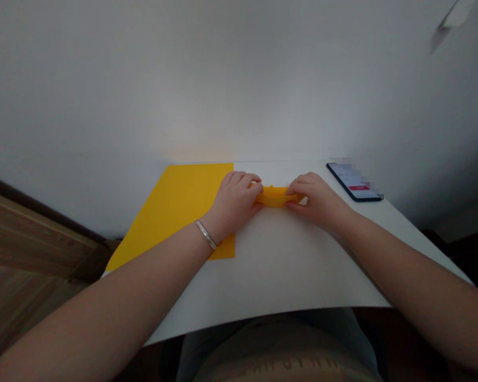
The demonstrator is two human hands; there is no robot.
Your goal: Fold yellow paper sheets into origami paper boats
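Plain golden-yellow paper sheet (183, 207), matching yellow folded paper piece (276, 196), plain white table (287, 265), silver bracelet (205, 234), black phone (354, 182) with pale screen and red bar, brown wood-grain floor (19, 254)

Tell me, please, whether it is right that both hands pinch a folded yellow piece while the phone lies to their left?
Not quite: the head view shows the phone lying to their right, on the white table. The left hand and right hand do pinch the folded yellow piece between them.
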